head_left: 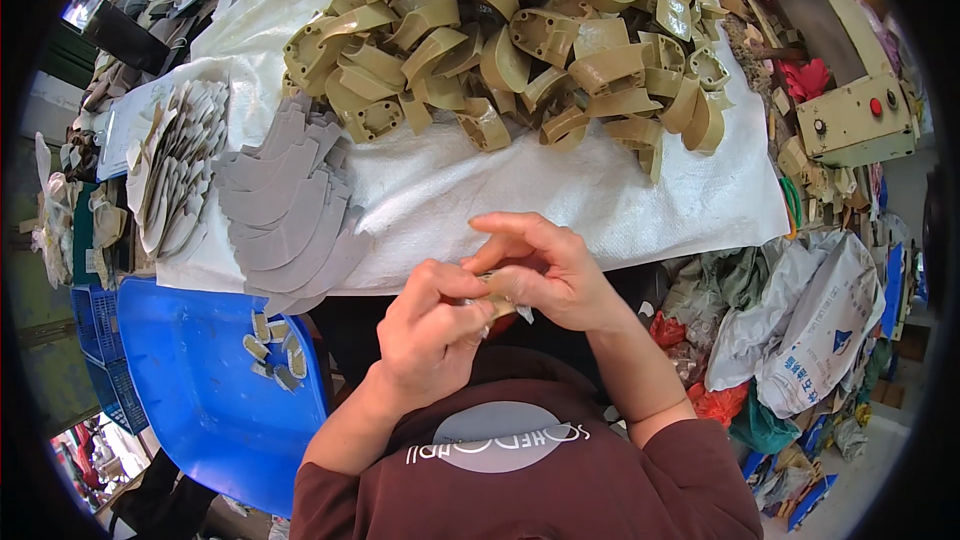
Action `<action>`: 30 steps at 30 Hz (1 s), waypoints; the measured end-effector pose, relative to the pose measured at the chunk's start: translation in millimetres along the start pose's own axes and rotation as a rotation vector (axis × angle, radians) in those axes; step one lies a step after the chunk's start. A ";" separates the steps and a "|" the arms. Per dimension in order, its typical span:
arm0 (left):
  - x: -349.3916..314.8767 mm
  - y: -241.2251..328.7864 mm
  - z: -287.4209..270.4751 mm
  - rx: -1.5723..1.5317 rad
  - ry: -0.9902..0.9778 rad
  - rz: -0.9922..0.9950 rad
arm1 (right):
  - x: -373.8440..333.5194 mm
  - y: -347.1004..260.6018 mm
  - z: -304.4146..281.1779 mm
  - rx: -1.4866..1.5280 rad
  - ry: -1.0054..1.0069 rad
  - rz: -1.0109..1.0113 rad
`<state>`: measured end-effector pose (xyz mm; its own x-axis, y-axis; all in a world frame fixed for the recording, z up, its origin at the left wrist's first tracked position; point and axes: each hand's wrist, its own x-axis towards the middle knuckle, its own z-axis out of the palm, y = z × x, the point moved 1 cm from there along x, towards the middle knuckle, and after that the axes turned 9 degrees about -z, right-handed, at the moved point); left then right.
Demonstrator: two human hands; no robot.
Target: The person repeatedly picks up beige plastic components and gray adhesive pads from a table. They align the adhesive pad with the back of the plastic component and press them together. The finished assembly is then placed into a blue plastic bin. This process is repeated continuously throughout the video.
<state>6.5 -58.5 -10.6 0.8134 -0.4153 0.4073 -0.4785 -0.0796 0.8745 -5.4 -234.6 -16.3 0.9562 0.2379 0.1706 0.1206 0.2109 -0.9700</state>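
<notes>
– Maroon cloth T-shirt (530, 495), nearest of all. What are the hands above it doing?

– The left hand (430, 330) has thumb and fingers closed in a pinch on a small olive-tan piece (503, 307), mostly hidden. The right hand (555, 275) brings its thumb up against it, forefinger arched loosely above; I can't tell whether its covered fingers grip.

– So where's the piece?

– Between both hands, just this side of the white woven-plastic sheet (650, 225).

– How far along?

– Only that one is in hand. A big heap of glossy olive curved parts (425, 50) sits on the sheet, with overlapping flat grey curved pieces (285, 205) and an off-white stack (180, 165) at the left. Inside the blue plastic tub (200, 410) lie a few small grey-tan pieces (257, 347). I'd judge plenty is left, though nothing shows which are finished.
</notes>
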 end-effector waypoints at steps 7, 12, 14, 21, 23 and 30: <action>-3.4 -2.3 7.8 -0.431 0.213 -0.356 | 0.3 11.5 11.0 -0.087 0.105 -0.309; -3.1 -2.4 11.9 -0.525 0.233 -0.429 | 3.0 5.4 20.8 -0.347 0.251 -0.359; -0.9 -0.5 11.3 -0.528 0.223 -0.444 | 5.0 3.5 21.1 -0.155 0.244 -0.268; 2.6 7.6 11.4 -0.060 0.202 -0.334 | 1.5 -0.1 16.6 -0.482 0.176 -0.372; 5.8 7.7 6.1 0.081 0.206 -0.262 | -4.7 3.0 15.8 -0.115 0.185 -0.205; 0.8 -7.6 -4.3 0.185 0.168 0.073 | 1.3 -7.0 -5.7 -0.058 -0.020 0.037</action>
<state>12.2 -54.3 -15.9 0.8106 -0.2708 0.5192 -0.5778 -0.2257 0.7843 -3.5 -241.1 -10.3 0.9548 0.2638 0.1373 0.1010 0.1464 -0.9840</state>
